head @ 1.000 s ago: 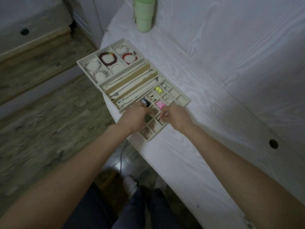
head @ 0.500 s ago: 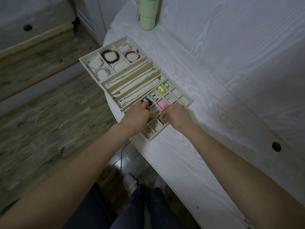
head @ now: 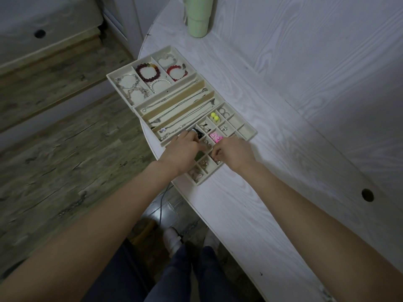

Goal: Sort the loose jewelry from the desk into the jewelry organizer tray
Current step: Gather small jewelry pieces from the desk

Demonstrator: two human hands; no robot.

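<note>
The jewelry organizer tray [head: 122, 88] is lying at the left edge of the white table [head: 283, 131], its long axis running diagonally away from the person. Both hands are working over the grid of small compartments at the tray's near end. The left hand [head: 185, 150] is resting on the grid with its fingers curled; whether it is holding anything cannot be told. The right hand [head: 234, 152] is sitting just beside it, apart from it, its fingertips [head: 214, 154] pinched together over a small compartment on an item too small to identify. Bead bracelets [head: 148, 71] are occupying the far compartments, chain necklaces [head: 185, 105] the long middle slots. A green cup [head: 198, 16] is standing well beyond the tray.
</note>
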